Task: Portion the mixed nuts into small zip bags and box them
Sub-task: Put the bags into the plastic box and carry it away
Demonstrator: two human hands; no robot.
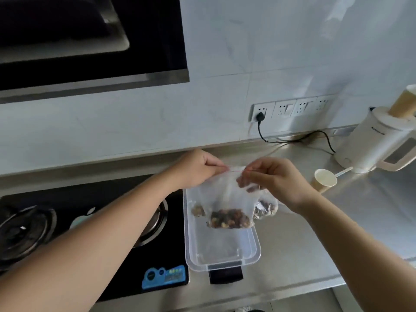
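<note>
Box (221, 255) on counter (337, 233) right of stove (67, 221) — cup (324, 180) and kettle (378, 145) farther right, by wall.

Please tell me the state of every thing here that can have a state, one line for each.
Zip bag: held up over the box by its top edge, nuts at the bottom.
Left hand: pinches the bag's top edge.
Right hand: pinches the bag's top edge.
Box: open, no lid on it.
Paper cup: tilted, mouth towards the camera.
Plug: in the socket.
Burner: no flame visible.
</note>
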